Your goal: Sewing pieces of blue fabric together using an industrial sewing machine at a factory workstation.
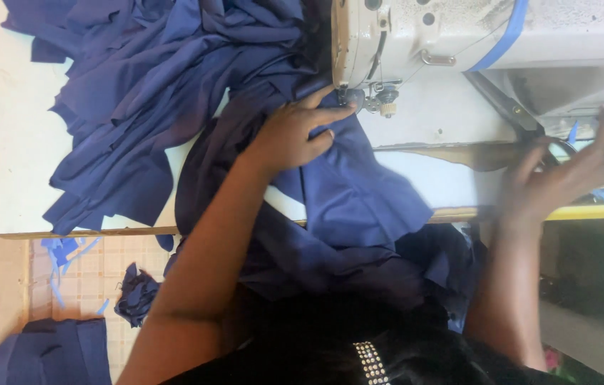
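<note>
We press our left hand [295,135], fingers flat, on the navy-blue woven fabric [359,192] beside the off-white sewing machine [459,36]. Our right hand [566,171], blurred, grips black-handled scissors [555,150].

A heap of dark blue fabric pieces [152,78] covers the white table [17,142]. Blue scraps [67,257] litter the tiled floor [102,285] beside a folded blue stack [52,353].
</note>
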